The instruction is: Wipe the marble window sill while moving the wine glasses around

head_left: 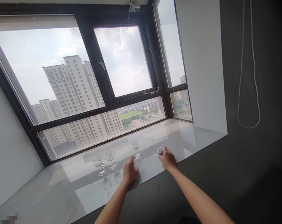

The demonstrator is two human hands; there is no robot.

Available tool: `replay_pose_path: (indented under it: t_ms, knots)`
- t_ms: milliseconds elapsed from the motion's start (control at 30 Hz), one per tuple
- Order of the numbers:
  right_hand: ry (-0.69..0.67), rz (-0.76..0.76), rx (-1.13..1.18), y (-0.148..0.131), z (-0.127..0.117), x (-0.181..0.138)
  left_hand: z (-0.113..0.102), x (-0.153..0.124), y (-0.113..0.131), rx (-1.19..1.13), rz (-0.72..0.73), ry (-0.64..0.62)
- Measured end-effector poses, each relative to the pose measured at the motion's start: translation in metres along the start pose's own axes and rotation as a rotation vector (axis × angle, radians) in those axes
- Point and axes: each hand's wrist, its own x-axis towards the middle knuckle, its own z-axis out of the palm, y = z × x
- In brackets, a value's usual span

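My left hand point(131, 171) is low over the glossy windowsill, near its front edge. Its fingers look curled, and whatever they may hold is hidden from me. Just beyond it stands a stemmed glass point(136, 149), upright and apart from the fingers. Farther left, several more clear stemmed glasses point(97, 162) stand close together, partly overlapping. On the right side, my right hand point(168, 159) is closed around a crumpled grey-and-white cloth point(160, 151) at the sill surface.
The pale reflective windowsill point(89, 194) runs below a dark-framed window point(85, 116), with tall buildings outside. White side walls point(201, 68) bound it. At right, a looped cord point(256, 84) hangs against a dark wall. A blurred patch point(11, 217) covers something at bottom left.
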Motion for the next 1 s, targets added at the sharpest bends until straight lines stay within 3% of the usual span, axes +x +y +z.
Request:
replay_pose_path:
  t_ms: [133, 267, 433, 600, 733, 800, 900, 1000]
  knots:
    - [0.005, 0.01, 0.004, 0.001, 0.0, -0.001, 0.028, 0.019, 0.031, -0.486, -0.045, 0.072]
    - [0.01, 0.007, -0.003, 0.001, -0.002, -0.001, 0.057, 0.036, 0.05, -0.671, -0.264, 0.227]
    - [0.0, 0.009, 0.003, 0.002, -0.003, -0.001, 0.066, 0.049, 0.047, -0.523, -0.36, 0.244]
    - [-0.002, 0.013, 0.018, 0.001, -0.004, 0.0, 0.063, 0.045, 0.052, -0.072, -0.377, 0.237]
    - [0.009, 0.007, 0.017, 0.002, -0.004, 0.0, 0.053, 0.04, 0.06, 0.151, -0.485, 0.046]
    - [0.011, 0.003, 0.019, 0.003, -0.003, 0.0, 0.039, 0.04, 0.056, 0.174, -0.464, -0.068]
    - [0.01, 0.006, 0.026, 0.003, -0.001, 0.001, 0.01, 0.038, 0.036, 0.188, -0.268, -0.172]
    - [0.003, 0.011, 0.036, 0.005, 0.001, 0.001, -0.022, 0.03, 0.001, 0.184, -0.087, -0.157]
